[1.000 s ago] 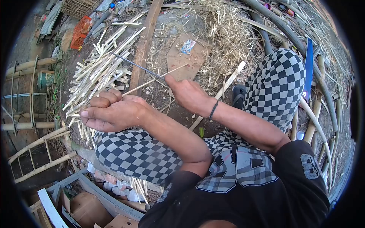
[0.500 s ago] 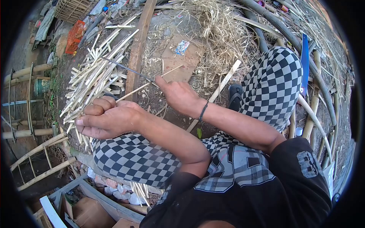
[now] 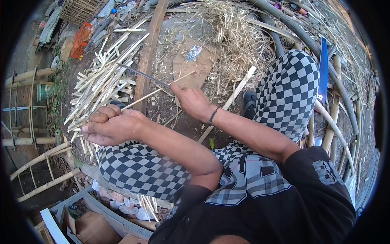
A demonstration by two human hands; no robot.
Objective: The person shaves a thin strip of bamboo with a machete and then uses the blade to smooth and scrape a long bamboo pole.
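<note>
My left hand (image 3: 113, 125) is closed around a thin bamboo stick (image 3: 142, 98), which slants up and right out of the fist. In my right hand (image 3: 194, 102) is a knife (image 3: 143, 74) with a narrow dark blade pointing up and left; the fingers hide its handle. Near that fist, the blade crosses close to the stick. A heap of split bamboo strips (image 3: 107, 77) lies on the ground beyond my left hand. Beneath the stick's far end is a flattened piece of cardboard (image 3: 183, 67).
A wooden plank (image 3: 149, 55) runs beside the strips. Curly bamboo shavings (image 3: 235, 36) are piled at the top. To the right, a blue saw (image 3: 323, 71) stands by bent poles. An orange crate (image 3: 81, 40) sits upper left, and a wooden box frame (image 3: 115, 215) is at lower left.
My right hand has shifted slightly right, drawing the knife with it along the stick. My left hand stays almost in place, still gripping the stick.
</note>
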